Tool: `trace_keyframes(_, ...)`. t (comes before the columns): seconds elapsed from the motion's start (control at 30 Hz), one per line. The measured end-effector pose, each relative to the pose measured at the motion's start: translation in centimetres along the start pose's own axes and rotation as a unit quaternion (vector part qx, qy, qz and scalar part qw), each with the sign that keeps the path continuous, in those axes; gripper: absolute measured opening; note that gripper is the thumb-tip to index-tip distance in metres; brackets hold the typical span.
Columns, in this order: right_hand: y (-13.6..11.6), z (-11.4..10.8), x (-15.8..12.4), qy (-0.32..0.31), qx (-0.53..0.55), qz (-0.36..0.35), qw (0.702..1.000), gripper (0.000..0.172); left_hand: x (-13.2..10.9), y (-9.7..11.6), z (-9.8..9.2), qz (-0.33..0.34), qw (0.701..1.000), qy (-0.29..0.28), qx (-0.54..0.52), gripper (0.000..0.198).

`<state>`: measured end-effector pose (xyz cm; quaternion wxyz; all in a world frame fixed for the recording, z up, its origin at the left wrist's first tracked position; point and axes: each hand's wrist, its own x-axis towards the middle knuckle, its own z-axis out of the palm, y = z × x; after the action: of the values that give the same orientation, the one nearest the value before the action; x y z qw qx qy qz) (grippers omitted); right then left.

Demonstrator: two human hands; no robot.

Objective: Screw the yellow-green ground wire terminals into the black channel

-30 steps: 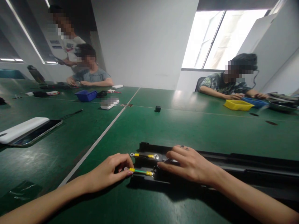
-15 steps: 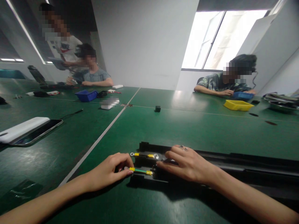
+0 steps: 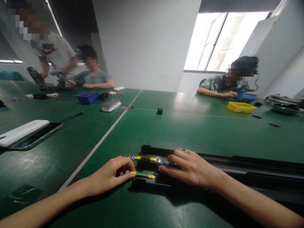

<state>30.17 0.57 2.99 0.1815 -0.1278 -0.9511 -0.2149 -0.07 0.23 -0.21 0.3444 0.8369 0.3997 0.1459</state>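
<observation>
A long black channel-shaped housing (image 3: pixel 218 161) lies across the green table, its near end between my hands. My left hand (image 3: pixel 116 174) pinches the outer end of a green wire (image 3: pixel 142 174) with yellow sleeves. The wire's inner end meets the housing close to my right fingertips. Behind it, a black wire (image 3: pixel 145 158) with yellow sleeves and ring terminals lies at the housing's end, one ring sticking out past the edge. My right hand (image 3: pixel 187 167) is bent over the housing, fingers curled around something dark that I cannot make out.
A phone and a white case (image 3: pixel 26 133) lie at the left. Farther back are a blue bin (image 3: pixel 87 98), a small black block (image 3: pixel 160 111) and a yellow tray (image 3: pixel 241 107). Two people sit across the table; another stands behind at the left.
Both my hands stay almost in place, with the green wire still pinched in the left. The standing person has moved left and leans over the table, one hand on a dark upright object.
</observation>
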Motion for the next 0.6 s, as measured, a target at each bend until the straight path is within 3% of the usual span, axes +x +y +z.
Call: trace_keyframes(0.6,-0.03,-0.15,-0.01,-0.007,0.005,0.005,1.0,0.032,0.08,0.04,-0.05,0.001,1.0,-0.001,0.001,0.012)
